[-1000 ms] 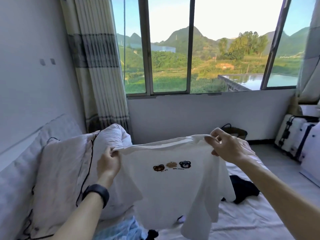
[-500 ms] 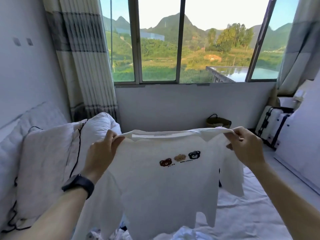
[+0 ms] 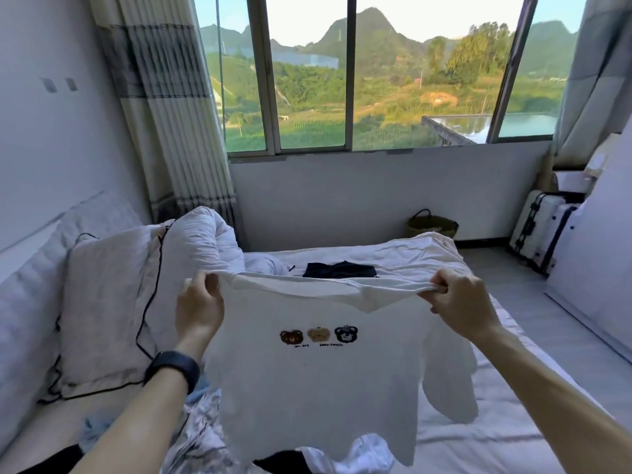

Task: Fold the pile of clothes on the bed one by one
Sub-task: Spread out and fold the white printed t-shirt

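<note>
Head view: left hand and right hand, fingers curled, each pinch 1 shoulder of the white T-shirt, which hangs spread above the bed. Step in hand: opening 1 garment. Next move likely requires laying it flat.

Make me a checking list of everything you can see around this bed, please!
Surface: bed with a white, wrinkled sheet.
Job's things: white T-shirt with three bears, held up by its shoulders; dark garment lying flat beyond it; clothes pile unfolded below it.
Clutter: pillow and bunched duvet at the left.
Hands: left hand and right hand each grip a shoulder, fingers curled.
Cables: black line along the pillow edge; cord or trim, cannot tell.
Surroundings: window, curtain, basket, suitcases.
</note>
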`<move>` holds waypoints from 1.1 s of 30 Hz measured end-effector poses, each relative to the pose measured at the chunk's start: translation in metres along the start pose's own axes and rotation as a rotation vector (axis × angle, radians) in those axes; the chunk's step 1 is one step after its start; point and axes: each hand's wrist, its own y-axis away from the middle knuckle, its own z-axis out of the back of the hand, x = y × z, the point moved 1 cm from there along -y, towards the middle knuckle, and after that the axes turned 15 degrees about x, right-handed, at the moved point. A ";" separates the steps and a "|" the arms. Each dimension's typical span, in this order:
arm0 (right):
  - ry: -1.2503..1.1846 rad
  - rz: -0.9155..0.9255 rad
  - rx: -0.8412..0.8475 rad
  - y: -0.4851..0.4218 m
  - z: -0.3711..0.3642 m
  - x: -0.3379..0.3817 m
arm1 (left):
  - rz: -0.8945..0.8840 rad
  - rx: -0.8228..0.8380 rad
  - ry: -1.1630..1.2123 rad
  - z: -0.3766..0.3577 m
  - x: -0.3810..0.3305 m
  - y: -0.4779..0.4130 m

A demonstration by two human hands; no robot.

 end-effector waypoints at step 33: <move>-0.297 -0.170 -0.035 0.231 -0.032 -0.111 | -0.344 -0.136 -0.527 -0.016 0.066 0.227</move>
